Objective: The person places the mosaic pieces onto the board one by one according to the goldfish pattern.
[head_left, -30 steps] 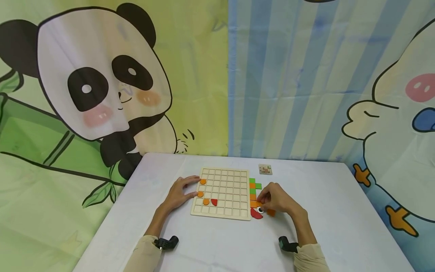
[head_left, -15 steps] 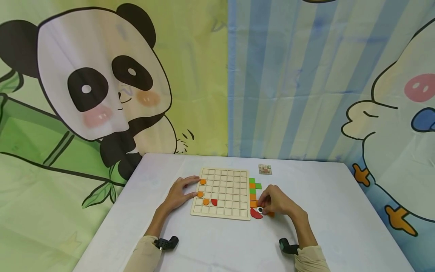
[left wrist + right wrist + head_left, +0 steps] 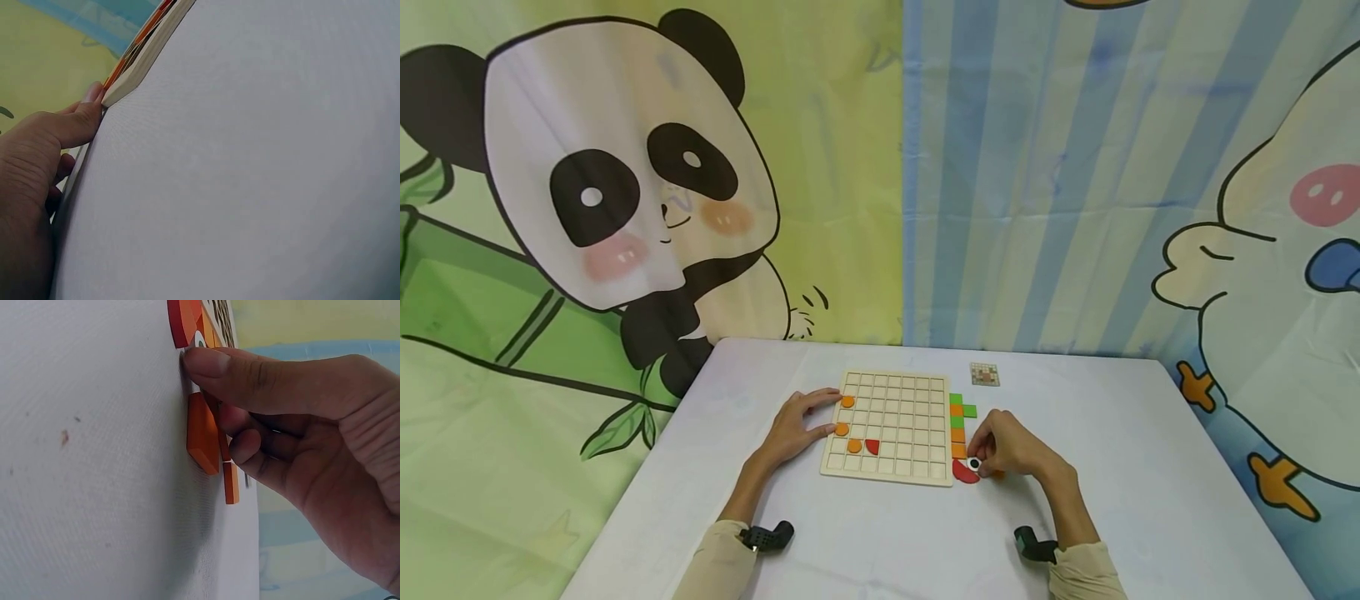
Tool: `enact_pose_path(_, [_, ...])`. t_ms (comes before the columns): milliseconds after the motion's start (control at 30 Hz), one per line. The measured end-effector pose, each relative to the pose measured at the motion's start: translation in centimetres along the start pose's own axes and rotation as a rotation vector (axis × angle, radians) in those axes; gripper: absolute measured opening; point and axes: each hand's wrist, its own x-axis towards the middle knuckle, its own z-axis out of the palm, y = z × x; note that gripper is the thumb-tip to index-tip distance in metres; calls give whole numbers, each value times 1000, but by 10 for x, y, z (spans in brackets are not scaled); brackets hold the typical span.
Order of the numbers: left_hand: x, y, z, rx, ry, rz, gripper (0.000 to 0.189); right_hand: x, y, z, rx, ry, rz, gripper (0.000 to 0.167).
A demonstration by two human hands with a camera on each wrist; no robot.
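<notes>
A pale wooden grid board [image 3: 913, 417] lies flat on the white table. On its left part sit three orange discs, one an orange disc [image 3: 855, 447] beside a red quarter-circle piece [image 3: 872, 447]. My left hand [image 3: 793, 425] rests its thumb and forefinger against the board's left edge, fingers spread. To the right of the board, my right hand [image 3: 1011, 442] is bent down over loose pieces, thumb and forefinger pinching at a white disc with a black eye dot [image 3: 973, 463]. In the right wrist view the thumb partly covers this eye disc [image 3: 199, 340].
Green and orange squares [image 3: 957, 422] line the board's right side, with a green square [image 3: 970, 411] beside them. A red rounded piece [image 3: 966, 472] lies near the board's lower right corner. Orange blocks [image 3: 203, 433] lie under my right hand. A small pattern card [image 3: 985, 374] lies at the back.
My right hand has lowered slightly, and its fingers now cover more of the orange pieces around the eye disc. The left hand and the board have stayed in place.
</notes>
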Motion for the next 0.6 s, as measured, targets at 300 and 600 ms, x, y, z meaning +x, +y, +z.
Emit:
enact_pose_path(300, [-1,-1,0,11,9,2,59,-3,4,1,-18,33,-7,23])
enact_pose_path(600, [-1,3,-1,2,-7,-17,59,-5,3,-3,-47,76,-7,18])
